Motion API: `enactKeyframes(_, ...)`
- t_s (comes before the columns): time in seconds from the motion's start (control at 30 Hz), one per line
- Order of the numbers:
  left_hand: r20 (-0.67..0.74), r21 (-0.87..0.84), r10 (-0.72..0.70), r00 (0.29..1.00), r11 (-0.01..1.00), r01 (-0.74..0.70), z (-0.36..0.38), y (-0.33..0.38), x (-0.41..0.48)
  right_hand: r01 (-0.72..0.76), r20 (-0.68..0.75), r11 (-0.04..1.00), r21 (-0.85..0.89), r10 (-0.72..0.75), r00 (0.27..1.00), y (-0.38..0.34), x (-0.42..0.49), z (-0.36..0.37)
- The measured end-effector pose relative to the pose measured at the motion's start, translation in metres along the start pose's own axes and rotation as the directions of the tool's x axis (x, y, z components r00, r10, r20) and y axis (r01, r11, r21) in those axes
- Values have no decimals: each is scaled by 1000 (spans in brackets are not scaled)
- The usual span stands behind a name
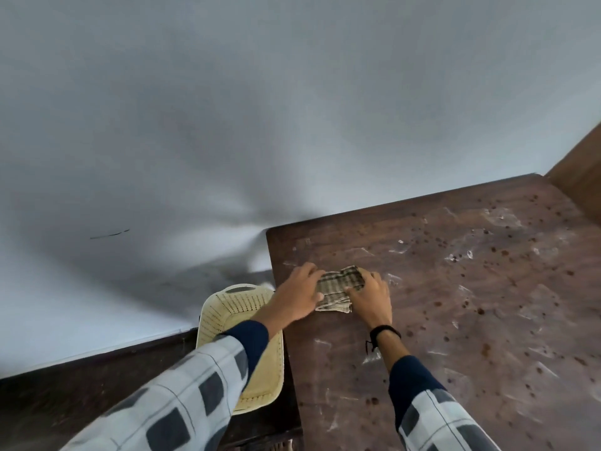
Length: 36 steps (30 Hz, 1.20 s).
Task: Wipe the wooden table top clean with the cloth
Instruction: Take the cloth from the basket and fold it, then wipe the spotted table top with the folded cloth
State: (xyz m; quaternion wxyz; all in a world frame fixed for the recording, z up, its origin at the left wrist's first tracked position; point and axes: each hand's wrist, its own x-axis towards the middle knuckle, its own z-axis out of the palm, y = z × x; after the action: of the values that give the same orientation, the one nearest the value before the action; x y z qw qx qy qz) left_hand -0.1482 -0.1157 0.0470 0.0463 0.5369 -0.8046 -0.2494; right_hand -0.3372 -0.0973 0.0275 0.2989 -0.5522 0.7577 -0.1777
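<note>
Both hands on the cloth [341, 284], near the table's left edge, toward the far-left corner. The cloth is checked, beige and dark, folded into a small thick pad that lies flat on the table [455, 320].

Left hand [299, 294] is on the cloth's left end, fingers bent over the top and thumb against the near side, so it is pinching the fold. Right hand [370, 294] is on the right end, fingers curled over the far edge and thumb on top, gripping it. The hands are close together, with only a strip of cloth showing between them.

The table is dark wood, dirty, with brown spots scattered mostly over the right half and pale whitish smears and streaks across the middle and near side.

Wristband [383, 332], black, on the right wrist, with a short cord hanging from it. Sleeves [182, 395] are white with grey checks and have navy cuffs.

Basket [227, 307], cream perforated plastic with a slot handle at its far end, sits just beside the table's left edge, lower down on a dark surface, partly under the left forearm.

Wall [260, 109] behind is plain grey-white with a small dark scratch at the left. A brown wood panel [582, 170] stands at the far-right corner.
</note>
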Motion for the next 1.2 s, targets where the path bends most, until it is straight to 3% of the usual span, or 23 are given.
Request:
enactKeyframes(0.13, -1, 174, 161, 987, 972, -158, 33, 18, 0, 11, -47, 997, 76, -8, 999, 12, 5, -10)
enactKeyframes(0.2, 39, 224, 179, 983, 957, -183, 46, 24, 3, 22, -81, 1000, 19, -21, 997, 25, 10, -21)
enactKeyframes(0.3, 96, 231, 120, 988, 963, -140, 58, 17, -1, 59, -45, 988, -145, -66, 997, 43, 19, -34)
enactKeyframes(0.4, 18, 281, 71, 997, 957, -73, 65, 8, -8, 144, 77, 950, -278, -128, 989, 53, 31, -45)
enactKeyframes(0.6, -128, 269, -140, 982, 948, 170, 66, 14, -9, 264, 221, 894, -363, -192, 956, 61, 47, -52)
enactKeyframes(0.77, -252, 173, -330, 910, 910, 378, 39, 2, 17, 314, 279, 856, -411, -210, 937, 61, 56, -45)
enactKeyframes(0.83, -253, 175, -295, 921, 923, 344, 31, -9, 26, 318, 294, 838, -443, -199, 935, 56, 60, -44)
enactKeyframes(1.0, -89, 160, -190, 978, 966, 202, 31, -36, 35, 289, 311, 827, -483, -146, 939, 43, 62, -36)
enactKeyframes(1.2, -207, 56, -362, 909, 923, 381, 17, -50, 71, 280, 326, 818, -502, -121, 938, 39, 67, -32)
